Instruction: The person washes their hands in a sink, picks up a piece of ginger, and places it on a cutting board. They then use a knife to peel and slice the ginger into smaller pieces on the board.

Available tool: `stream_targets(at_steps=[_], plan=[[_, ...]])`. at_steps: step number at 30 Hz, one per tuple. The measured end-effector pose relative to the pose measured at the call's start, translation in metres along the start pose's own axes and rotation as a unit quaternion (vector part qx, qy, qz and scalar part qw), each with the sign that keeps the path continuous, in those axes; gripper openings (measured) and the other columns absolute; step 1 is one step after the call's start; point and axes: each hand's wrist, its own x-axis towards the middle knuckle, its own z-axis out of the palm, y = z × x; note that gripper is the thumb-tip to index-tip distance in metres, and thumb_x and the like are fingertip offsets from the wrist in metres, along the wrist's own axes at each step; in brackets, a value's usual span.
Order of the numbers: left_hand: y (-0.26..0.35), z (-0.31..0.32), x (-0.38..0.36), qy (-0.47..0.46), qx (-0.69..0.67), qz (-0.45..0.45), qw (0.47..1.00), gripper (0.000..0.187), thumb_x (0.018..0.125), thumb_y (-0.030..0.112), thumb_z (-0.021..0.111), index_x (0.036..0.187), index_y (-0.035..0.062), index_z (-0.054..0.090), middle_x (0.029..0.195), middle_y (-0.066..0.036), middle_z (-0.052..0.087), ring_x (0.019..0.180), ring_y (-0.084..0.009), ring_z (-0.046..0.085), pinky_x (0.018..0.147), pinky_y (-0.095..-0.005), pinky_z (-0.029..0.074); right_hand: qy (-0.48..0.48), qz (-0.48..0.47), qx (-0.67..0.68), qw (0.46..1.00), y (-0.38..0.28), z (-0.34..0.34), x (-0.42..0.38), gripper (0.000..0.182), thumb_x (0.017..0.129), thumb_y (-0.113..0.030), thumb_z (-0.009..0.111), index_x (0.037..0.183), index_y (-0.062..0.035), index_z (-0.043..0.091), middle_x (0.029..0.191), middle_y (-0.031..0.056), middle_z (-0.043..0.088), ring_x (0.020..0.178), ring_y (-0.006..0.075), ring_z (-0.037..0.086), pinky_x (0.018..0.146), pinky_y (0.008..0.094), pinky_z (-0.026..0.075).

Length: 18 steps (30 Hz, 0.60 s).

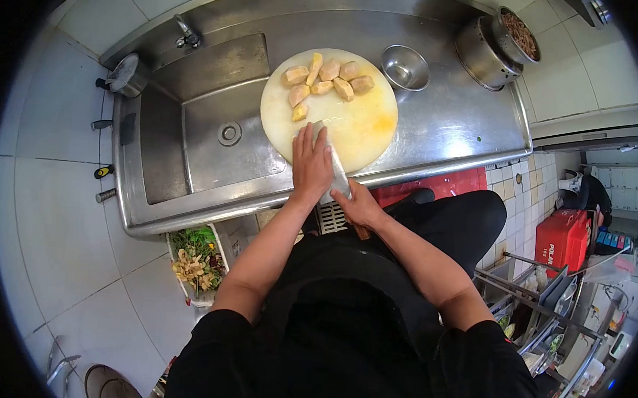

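Observation:
A round white cutting board (335, 146) lies across the sink's edge and the counter. Several peeled, pale yellow root-vegetable pieces (329, 70), perhaps sweet potato, sit on its far half; a small piece (300, 112) lies closest to my hands. My right hand (361, 205) is closed round the wooden handle of a broad-bladed knife (339, 173). The blade slants up over the board's near edge. Flat against the blade, fingers stretched out, is my left hand (313, 163). It partly hides the blade, and whether anything lies beneath the palm cannot be seen.
A steel sink basin (221, 152) with a tap (187, 33) is on the left. A metal bowl (405, 67) stands right of the board. Farther right are a large pot (478, 53) and a filled container (517, 37). A bin of vegetable scraps (199, 261) stands below the sink.

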Motion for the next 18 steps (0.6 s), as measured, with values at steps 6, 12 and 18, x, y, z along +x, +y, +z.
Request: stream_targets(at_steps=[6,12,18], plan=[[-0.038,-0.047,-0.054,0.102,0.035,-0.079,0.991,0.046,0.099,0.013,0.051,0.144,0.0014,0.051,0.154,-0.026,0.042,0.145,-0.0457,0.034,0.122,-0.0575,0.022,-0.138,-0.031,-0.082,0.987,-0.034,0.036,-0.003,0.038,0.099,-0.032,0.062,0.121,-0.0004,0.062,0.084,0.0179,0.068,0.076,0.0279,0.067,0.072,0.0406,0.052],[-0.072,-0.153,-0.129,0.285,0.161,-0.188,0.926,0.043,0.103,0.017,0.045,0.142,0.0002,0.052,0.154,-0.027,0.042,0.144,-0.0472,0.035,0.122,-0.0578,0.02,-0.332,-0.233,-0.182,0.896,-0.081,0.125,0.015,0.035,0.095,-0.03,0.064,0.113,0.0009,0.062,0.101,0.0282,0.068,0.095,0.0433,0.066,0.083,0.0493,0.051],[-0.157,-0.229,-0.246,0.333,0.244,-0.309,0.857,0.045,0.104,0.022,0.047,0.143,0.0009,0.052,0.153,-0.032,0.041,0.143,-0.0479,0.037,0.119,-0.0564,0.023,-0.439,-0.251,-0.269,0.819,-0.125,0.182,-0.002,0.035,0.099,-0.033,0.06,0.109,0.0005,0.059,0.102,0.028,0.066,0.101,0.0454,0.065,0.087,0.0499,0.05]])
